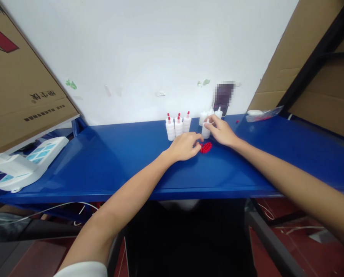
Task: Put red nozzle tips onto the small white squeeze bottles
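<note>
My left hand (186, 146) is low over the blue table, its thumb and index finger curved and apart at the left edge of a small pile of red caps (206, 147). Just behind the pile, my right hand (220, 130) has its thumb and fingers around the nozzle end of an upright white plastic bottle (206, 132) without a cap. Several more uncapped white bottles (202, 118) stand behind that hand, partly hidden by it. Left of them is a group of white squeeze bottles (178, 128) with red tips.
The blue table (126, 154) runs along a white wall. A dark phone-like object (222, 102), partly pixelated, leans there. At right lie a loose red cap (237, 121) and a clear plastic bag (264, 114). A power strip (42, 157) with a white plug sits at left, beside a large carton (24, 77).
</note>
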A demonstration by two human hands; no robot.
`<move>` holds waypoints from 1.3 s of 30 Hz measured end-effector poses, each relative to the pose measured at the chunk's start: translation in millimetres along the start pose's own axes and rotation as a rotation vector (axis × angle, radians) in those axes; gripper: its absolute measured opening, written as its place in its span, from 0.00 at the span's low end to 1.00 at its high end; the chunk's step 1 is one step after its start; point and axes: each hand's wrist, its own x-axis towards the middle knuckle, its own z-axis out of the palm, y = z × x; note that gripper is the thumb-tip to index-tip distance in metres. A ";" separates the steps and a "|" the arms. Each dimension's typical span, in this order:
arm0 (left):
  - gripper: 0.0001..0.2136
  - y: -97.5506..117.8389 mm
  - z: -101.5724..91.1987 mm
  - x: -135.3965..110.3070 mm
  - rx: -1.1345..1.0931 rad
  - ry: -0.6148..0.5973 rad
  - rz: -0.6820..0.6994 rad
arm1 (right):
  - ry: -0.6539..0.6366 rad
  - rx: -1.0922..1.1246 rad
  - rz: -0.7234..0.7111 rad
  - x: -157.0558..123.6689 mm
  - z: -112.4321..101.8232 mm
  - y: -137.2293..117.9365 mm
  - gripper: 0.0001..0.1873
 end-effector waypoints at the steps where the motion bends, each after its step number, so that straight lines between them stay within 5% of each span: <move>1: 0.13 2.8 -1.2 0.3 -0.015 0.002 -0.013 | -0.009 -0.002 -0.008 -0.2 -0.4 -0.9 0.14; 14: 0.17 -1.9 -1.7 0.6 -0.088 0.097 -0.141 | -0.175 0.050 -0.109 0.5 -1.8 -0.9 0.17; 21: 0.19 -1.4 -0.6 3.6 0.125 -0.027 0.058 | -0.203 0.016 -0.107 1.3 -2.0 6.0 0.20; 27: 0.19 -1.2 -1.5 2.3 0.067 -0.019 -0.067 | -0.214 -0.011 -0.104 1.5 0.9 12.1 0.23; 30: 0.14 -4.1 -0.4 -0.2 0.091 -0.017 -0.037 | -0.202 -0.017 -0.087 1.6 1.6 11.5 0.26; 39: 0.18 -4.9 0.4 -3.6 0.134 -0.128 0.058 | -0.195 -0.034 -0.029 1.0 -0.2 7.5 0.30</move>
